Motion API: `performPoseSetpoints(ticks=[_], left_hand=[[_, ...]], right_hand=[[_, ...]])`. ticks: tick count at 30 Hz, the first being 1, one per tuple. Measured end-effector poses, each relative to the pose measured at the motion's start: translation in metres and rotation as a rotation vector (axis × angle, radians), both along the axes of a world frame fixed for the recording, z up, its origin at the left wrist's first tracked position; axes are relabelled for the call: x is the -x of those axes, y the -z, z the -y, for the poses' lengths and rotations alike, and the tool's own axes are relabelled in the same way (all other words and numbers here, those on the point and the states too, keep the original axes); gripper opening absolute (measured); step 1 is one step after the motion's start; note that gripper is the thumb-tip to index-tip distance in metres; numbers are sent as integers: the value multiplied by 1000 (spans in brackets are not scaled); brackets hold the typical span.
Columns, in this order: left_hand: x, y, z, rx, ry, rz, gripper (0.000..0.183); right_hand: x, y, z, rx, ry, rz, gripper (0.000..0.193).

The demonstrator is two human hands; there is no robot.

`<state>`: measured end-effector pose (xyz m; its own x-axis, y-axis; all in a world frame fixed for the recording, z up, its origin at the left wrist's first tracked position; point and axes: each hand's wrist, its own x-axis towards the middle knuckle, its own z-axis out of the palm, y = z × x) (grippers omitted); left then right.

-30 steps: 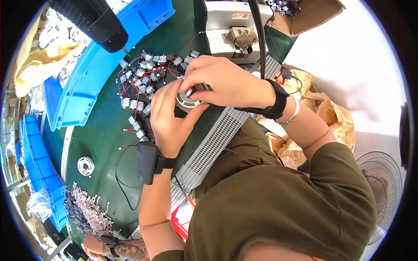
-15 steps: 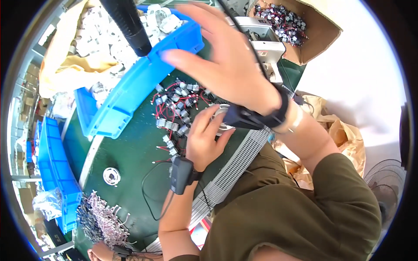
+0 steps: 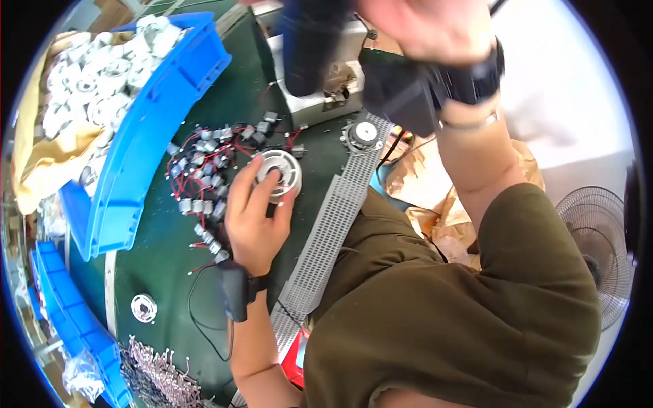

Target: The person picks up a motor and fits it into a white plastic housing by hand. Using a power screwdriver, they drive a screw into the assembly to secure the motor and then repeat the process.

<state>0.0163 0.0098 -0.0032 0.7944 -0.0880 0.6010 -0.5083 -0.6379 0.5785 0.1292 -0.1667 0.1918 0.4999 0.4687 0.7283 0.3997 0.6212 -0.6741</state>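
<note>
My left hand [image 3: 257, 221] grips a white round plastic housing [image 3: 294, 175] on the green tabletop, fingers over its face and thumb at its near rim. Just left of it lies a heap of small metal motors [image 3: 204, 170] with red and black wires. High in the view, my right hand [image 3: 432, 27] is blurred and cut off by the top edge; its fingers are hidden. Beside it is a thick black cylindrical tool [image 3: 314, 51]; whether the hand holds this tool does not show.
A blue bin [image 3: 146, 143] full of white round parts stands at left, with a second blue bin [image 3: 71, 299] nearer. A lone white disc [image 3: 144, 308] and bundled wires [image 3: 160, 374] lie near left. A metal fixture [image 3: 316, 102] and perforated strip [image 3: 323, 234] border the right.
The view has shifted, so the bins and motors sit farther left. My right hand has gone up toward the top edge, and the black tool appears farther right. My left hand stays at the housing.
</note>
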Motion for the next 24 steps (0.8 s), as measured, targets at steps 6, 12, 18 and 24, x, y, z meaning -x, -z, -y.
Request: performPoseSetpoints(ticks=[6, 12, 18, 24], left_hand=[[3, 8, -4, -47, -7, -9, 33], [6, 12, -3, -95, -6, 3, 35], [3, 10, -5, -140, 2, 33, 38], [3, 10, -3, -139, 0, 36, 39]], right_hand=[[-1, 48, 29, 122, 455, -316, 10], [-19, 63, 34, 53, 598, -215, 11], [-27, 70, 37, 187, 616, -162, 12], [-24, 72, 34, 128, 594, -208, 12]])
